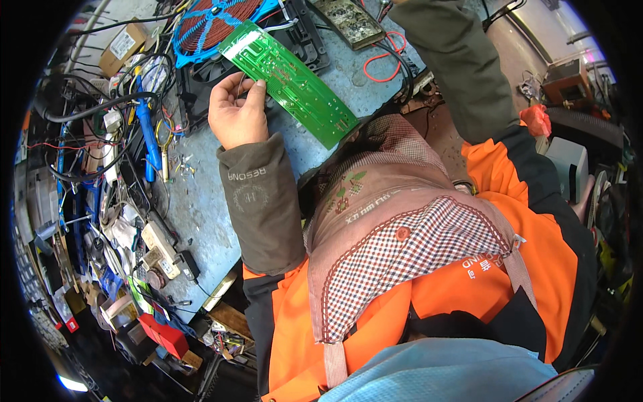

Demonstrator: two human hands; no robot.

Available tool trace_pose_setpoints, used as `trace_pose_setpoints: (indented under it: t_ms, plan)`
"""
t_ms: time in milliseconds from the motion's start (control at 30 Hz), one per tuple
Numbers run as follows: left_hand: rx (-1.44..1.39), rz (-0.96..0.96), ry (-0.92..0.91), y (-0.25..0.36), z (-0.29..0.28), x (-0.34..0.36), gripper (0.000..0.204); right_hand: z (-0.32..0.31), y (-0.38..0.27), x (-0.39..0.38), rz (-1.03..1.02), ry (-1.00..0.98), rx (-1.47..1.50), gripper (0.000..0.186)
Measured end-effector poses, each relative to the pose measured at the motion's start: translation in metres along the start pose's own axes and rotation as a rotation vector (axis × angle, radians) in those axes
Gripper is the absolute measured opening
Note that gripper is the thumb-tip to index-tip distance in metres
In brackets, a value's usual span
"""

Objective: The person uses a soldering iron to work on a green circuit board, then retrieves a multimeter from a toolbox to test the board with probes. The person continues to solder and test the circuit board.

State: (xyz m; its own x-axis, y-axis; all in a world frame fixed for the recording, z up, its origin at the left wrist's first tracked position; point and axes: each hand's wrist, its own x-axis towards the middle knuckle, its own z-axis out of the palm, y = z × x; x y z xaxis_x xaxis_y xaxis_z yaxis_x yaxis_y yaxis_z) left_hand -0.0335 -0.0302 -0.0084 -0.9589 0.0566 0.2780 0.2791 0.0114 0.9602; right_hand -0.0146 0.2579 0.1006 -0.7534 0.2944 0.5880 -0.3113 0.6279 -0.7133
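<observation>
A long green circuit board (288, 84) is pinched between the thumb and fingers of my left hand (238, 110), at its left long edge. The board slants from upper left to lower right, over the bench and close to my apron. Its face with solder joints and traces is turned up. Just beyond it lies a coil (216, 23) of reddish-brown windings on a blue spoked frame, resting on a black housing (311, 50). My right arm, in a dark sleeve (449, 60), reaches forward past the top edge, so its hand is out of the picture.
On the grey-blue bench (207, 214) at left lie a blue-handled tool (146, 124), tangled black cables (87, 114) and a power strip (159, 244). A cardboard box (123, 48) stands far left. A dirty metal-framed board (349, 21) and red test lead (385, 70) lie ahead.
</observation>
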Motion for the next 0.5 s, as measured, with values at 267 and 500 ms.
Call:
trace_pose_setpoints:
  t_ms: [267,500]
  plan:
    - [-0.038,0.002,0.012,0.002,0.001,-0.002,0.027,0.016,0.009,-0.019,0.077,0.173,0.283,0.027]
    - [0.039,0.028,0.063,0.005,0.001,-0.006,0.024,0.032,0.032,-0.062,-0.051,0.086,-0.164,0.047]
